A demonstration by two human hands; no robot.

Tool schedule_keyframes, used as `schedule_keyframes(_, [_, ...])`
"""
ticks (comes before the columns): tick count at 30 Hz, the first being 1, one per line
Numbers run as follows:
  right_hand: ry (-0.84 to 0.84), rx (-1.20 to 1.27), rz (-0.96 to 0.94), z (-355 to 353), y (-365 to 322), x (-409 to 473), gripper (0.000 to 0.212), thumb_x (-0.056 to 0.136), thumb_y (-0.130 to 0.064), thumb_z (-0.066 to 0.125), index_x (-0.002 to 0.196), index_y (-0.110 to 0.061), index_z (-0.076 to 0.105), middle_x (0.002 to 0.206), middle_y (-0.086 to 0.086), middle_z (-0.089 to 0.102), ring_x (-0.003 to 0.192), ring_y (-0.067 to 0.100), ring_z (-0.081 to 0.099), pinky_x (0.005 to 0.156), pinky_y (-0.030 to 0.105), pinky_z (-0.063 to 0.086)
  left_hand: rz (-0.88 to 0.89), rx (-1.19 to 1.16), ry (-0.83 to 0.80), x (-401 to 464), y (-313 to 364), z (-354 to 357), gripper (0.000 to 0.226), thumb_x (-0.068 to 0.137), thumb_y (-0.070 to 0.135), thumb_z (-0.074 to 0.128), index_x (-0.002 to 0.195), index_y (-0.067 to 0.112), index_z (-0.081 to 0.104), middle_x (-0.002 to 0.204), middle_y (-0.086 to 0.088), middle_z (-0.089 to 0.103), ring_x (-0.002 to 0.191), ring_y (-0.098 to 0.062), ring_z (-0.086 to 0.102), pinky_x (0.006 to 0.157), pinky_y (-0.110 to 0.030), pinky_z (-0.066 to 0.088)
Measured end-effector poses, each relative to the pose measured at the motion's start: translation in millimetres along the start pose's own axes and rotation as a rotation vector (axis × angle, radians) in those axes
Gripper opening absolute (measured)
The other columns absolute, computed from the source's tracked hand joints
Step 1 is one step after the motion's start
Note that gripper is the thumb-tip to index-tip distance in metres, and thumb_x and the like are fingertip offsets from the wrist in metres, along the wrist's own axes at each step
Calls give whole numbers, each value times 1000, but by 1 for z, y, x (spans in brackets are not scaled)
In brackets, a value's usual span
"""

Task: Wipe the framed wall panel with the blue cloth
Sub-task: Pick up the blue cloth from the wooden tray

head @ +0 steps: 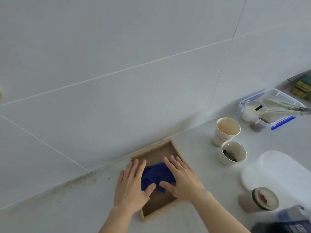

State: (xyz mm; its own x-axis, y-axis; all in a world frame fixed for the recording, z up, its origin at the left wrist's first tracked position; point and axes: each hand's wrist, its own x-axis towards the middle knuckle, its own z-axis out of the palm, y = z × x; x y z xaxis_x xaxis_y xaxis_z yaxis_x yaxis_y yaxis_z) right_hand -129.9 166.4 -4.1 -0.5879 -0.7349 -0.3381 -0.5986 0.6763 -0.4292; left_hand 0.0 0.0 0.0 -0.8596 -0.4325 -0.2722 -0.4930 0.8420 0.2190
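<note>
Both palms are pressing flat, fingers spread, nothing clenched; the left hand (pixel 131 185) and right hand (pixel 182 179) are pinning the crumpled blue cloth (pixel 157 174) between them on the wood-framed panel (pixel 161 151); the panel is lying on the pale counter (pixel 193 216), its long axis running away toward the tiled wall (pixel 117 64).

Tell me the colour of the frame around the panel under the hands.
Light tan wood frame, around a darker brown panel; seen in the head view.
</note>
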Motion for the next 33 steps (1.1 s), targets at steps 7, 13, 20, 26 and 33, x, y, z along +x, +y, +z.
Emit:
schedule_keyframes(7, [110,-133,-20,15,7,9,56,109,-39,49,162,-27,34,166,-1,43,153,24,36,128,37,25,-40,-53,20,6,7,24,68,99,62,42,158,35,24,162,12,41,147,-16,41,124,-35,28])
schedule_keyframes(13, [169,-75,19,9,7,13,28,110,-28,50,131,-24,68,126,-2,69,117,21,59,95,32,49,-56,-42,92,11,13,18,34,101,49,51,132,36,55,124,15,67,113,-10,64,100,-28,49])
schedule_keyframes(20, [162,29,34,-17,4,9,22,108,-29,53,116,-24,74,119,-4,72,109,20,66,91,33,54,-61,-56,144,7,14,-10,22,101,45,52,117,33,61,109,14,72,102,-10,62,92,-24,46])
schedule_keyframes(26, [255,80,1,-64,-30,3,19,105,-28,57,112,-25,75,112,-2,75,103,25,66,79,36,49,-77,-131,252,-5,9,-65,18,101,41,56,109,31,67,99,9,74,94,-15,66,75,-24,48])
schedule_keyframes(33, [284,149,-66,-118,-96,-16,17,102,-27,60,106,-28,77,104,-4,78,97,24,68,80,37,55,-76,-156,418,-39,-15,-145,14,100,34,56,105,29,68,93,8,75,90,-18,67,80,-31,53])
